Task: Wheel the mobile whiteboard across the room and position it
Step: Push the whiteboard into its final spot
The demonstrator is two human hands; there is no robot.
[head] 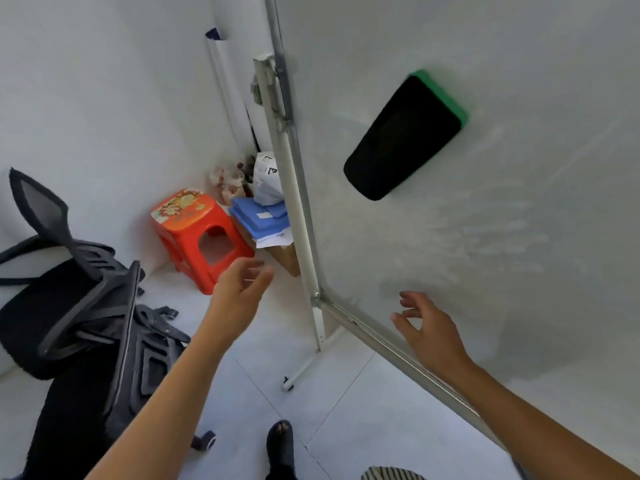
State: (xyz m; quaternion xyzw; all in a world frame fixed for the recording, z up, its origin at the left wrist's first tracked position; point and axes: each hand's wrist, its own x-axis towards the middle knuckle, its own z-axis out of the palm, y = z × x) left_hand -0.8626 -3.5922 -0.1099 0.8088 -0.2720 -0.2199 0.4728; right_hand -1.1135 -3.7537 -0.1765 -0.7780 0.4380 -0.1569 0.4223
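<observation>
The mobile whiteboard point(485, 237) fills the right side of the head view, with a metal frame and a white stand leg on a caster point(288, 386) at the floor. A black and green eraser point(405, 136) sticks to its surface. My left hand point(239, 289) hovers open, left of the board's lower left corner, touching nothing. In front of the board's lower edge, my right hand point(429, 330) is open with fingers spread just above the bottom rail.
A black office chair point(69, 289) stands at the left. A red plastic stool point(201, 233) sits in the corner beside blue folders point(263, 216) on a cardboard box, and a white bag. White walls close the corner. My sandalled foot point(280, 445) is on the tiled floor.
</observation>
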